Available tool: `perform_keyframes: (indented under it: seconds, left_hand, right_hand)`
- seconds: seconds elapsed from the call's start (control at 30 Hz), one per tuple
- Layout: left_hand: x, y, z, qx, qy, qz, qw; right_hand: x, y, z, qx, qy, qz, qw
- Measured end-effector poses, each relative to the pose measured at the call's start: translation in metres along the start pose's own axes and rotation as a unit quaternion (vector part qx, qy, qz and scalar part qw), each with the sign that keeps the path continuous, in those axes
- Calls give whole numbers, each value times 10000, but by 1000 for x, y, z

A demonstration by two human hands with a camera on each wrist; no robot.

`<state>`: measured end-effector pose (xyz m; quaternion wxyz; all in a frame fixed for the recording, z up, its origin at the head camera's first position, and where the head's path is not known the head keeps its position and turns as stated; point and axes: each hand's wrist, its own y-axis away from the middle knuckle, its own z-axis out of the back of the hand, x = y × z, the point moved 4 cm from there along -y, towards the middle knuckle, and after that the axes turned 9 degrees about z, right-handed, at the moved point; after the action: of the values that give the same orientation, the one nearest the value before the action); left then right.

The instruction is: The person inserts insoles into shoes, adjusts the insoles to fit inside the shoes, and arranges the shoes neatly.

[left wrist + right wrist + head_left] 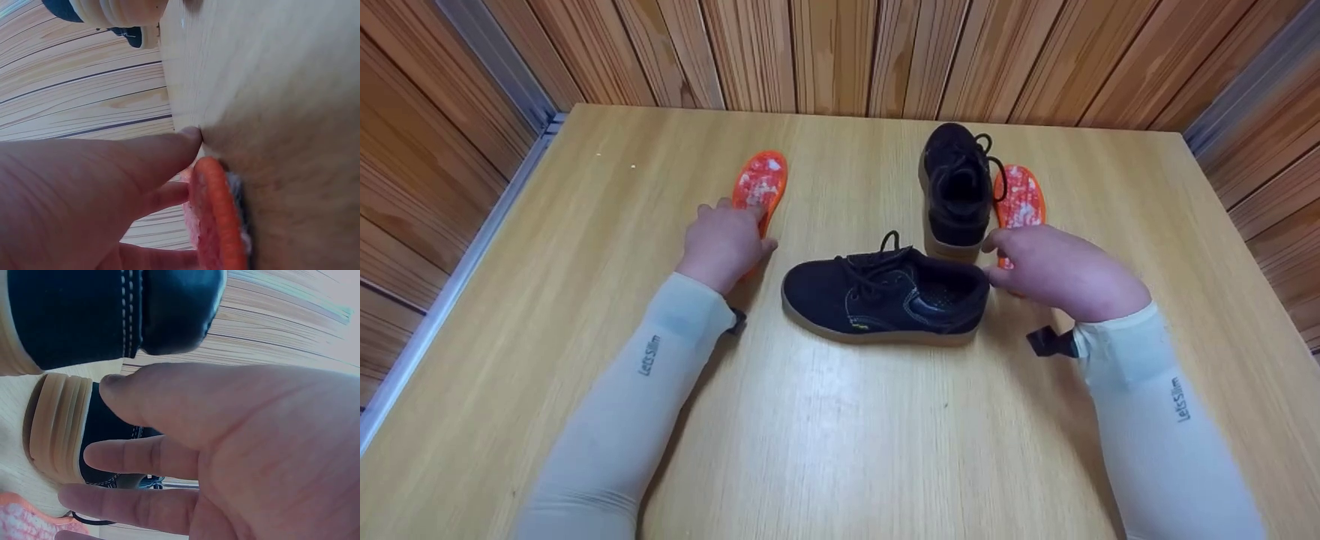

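My left hand [721,244] is over the lower part of an orange-edged red and white insole [761,180] lying on the table. In the left wrist view its fingers touch the top of the insole [216,214], and the thumb meets the tabletop beside the end. My right hand [1065,266] hovers with extended fingers by the heel of a black lace-up shoe [885,296] that lies sideways, toe left. Nothing is in its grasp in the right wrist view. Behind stands the second black shoe [956,180], toe away. A matching insole [1020,195] lies partly beneath my right hand.
The wooden table [840,450] ends at a plank-patterned wall [832,60] at the back. Similar panels rise at the left [427,150] and right sides. A metal strip [457,292] runs along the left table edge.
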<state>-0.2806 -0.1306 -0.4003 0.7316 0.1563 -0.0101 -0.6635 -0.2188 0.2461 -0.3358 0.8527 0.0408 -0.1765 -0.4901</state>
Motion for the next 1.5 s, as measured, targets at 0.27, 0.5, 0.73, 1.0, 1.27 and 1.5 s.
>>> perform_keyframes:
  seconds: [0.27,0.5,0.73,1.0,1.27,1.5]
  left_hand:
    - [-2,1,0,127,9,-68,9999]
    - [-4,1,-2,-105,-257,-52,9996]
    - [-5,2,-1,-114,-218,-67,9997]
    - [-6,5,1,-405,-412,-394,9976]
    - [-6,8,5,-535,-280,-555,9966]
    - [-6,11,12,-227,328,-485,9980]
  right_hand:
    - [0,-2,-4,56,68,41,10000]
    - [1,-2,-5,20,34,46,10000]
    - [1,-1,-6,14,38,71,10000]
    - [3,-1,-5,-11,46,100,9999]
    - [2,-1,-6,33,82,53,9999]
    - [2,-2,-3,72,72,18,9999]
